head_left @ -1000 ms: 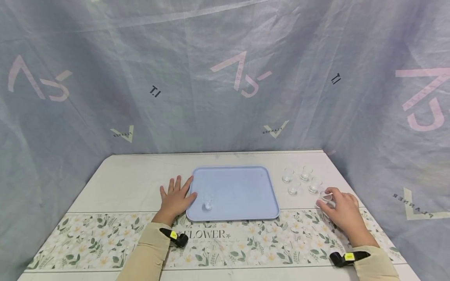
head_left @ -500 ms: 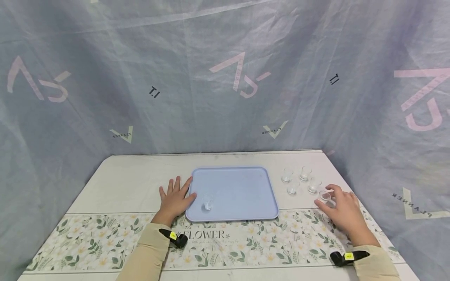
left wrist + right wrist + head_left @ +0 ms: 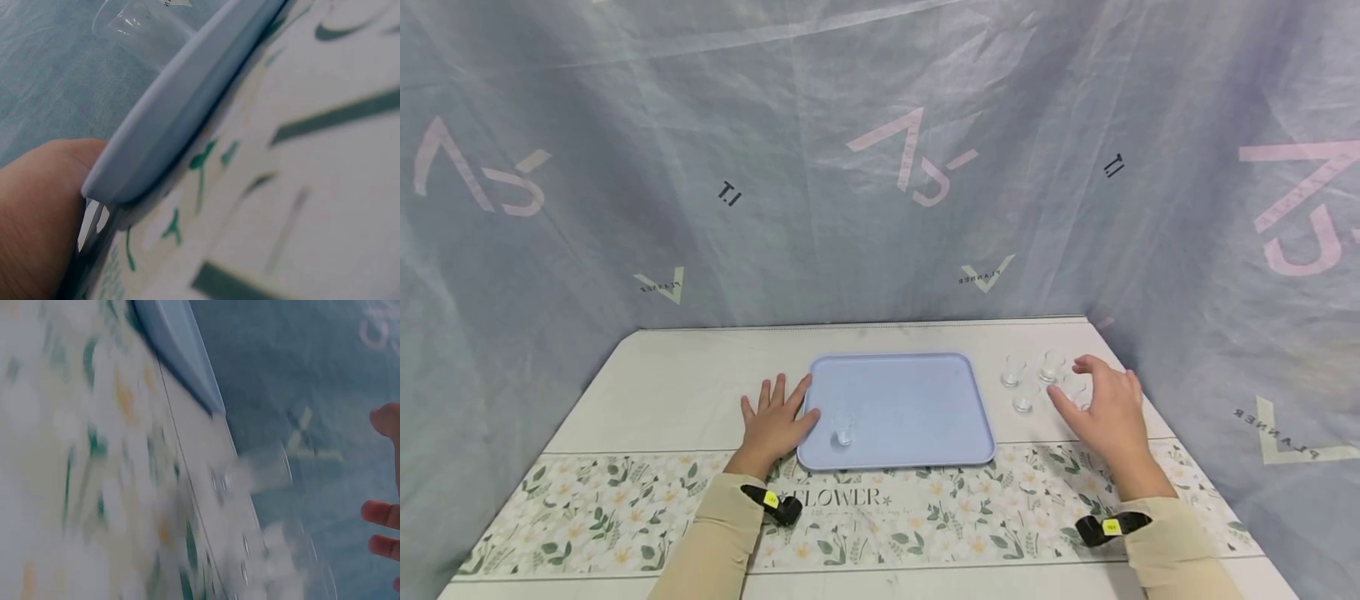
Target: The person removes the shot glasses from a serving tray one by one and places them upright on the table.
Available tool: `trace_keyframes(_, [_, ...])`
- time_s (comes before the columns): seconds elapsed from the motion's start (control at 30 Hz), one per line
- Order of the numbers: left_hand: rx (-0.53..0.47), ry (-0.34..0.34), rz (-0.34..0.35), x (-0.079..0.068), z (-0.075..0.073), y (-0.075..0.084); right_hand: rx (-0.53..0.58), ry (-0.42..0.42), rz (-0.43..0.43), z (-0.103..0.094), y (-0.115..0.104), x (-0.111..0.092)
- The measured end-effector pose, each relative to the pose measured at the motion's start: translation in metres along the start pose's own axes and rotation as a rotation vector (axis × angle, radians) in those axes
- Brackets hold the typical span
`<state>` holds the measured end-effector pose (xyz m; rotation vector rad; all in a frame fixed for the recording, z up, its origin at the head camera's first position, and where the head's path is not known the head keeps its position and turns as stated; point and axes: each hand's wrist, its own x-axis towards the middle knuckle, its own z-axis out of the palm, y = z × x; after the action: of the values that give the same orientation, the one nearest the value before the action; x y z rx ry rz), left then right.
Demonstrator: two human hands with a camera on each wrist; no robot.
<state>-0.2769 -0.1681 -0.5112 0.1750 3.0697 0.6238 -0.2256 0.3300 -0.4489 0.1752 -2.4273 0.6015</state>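
Observation:
My left hand lies with fingers spread at the left edge of the light blue tray, thumb over the rim. A small clear shot glass stands upright on the tray near its front left; in the left wrist view this glass rises behind the rim. My right hand is over the group of shot glasses right of the tray, thumb and fingers apart with nothing between them. Shot glasses nearest it are the back one and the front left one; others are partly hidden by the hand.
Another shot glass stands nearest the tray's right side. A floral strip crosses the front of the white table covering. A grey-blue curtain closes off the back and both sides.
My right hand has moved away from the nearest right glass, up and to the left over the others, with its fingers spreading. My left hand and the tray have stayed put.

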Motion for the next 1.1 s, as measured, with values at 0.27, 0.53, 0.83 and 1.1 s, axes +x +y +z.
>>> trace_keyframes(0.27, [-0.003,-0.009,-0.004,0.001,0.004,-0.002,0.06,-0.033,-0.117,0.036,-0.047,0.013])
trace_keyframes(0.53, [-0.015,-0.004,-0.012,0.0,0.001,0.0,0.13,-0.135,-0.172,0.073,-0.089,0.016])
trace_keyframes(0.83, [0.009,-0.005,-0.019,0.002,0.003,0.0,0.207,-0.238,-0.236,0.11,-0.13,0.013])
trace_keyframes(1.1, [0.001,-0.006,-0.019,0.001,0.001,0.001,0.29,-0.32,-0.268,0.134,-0.162,0.007])
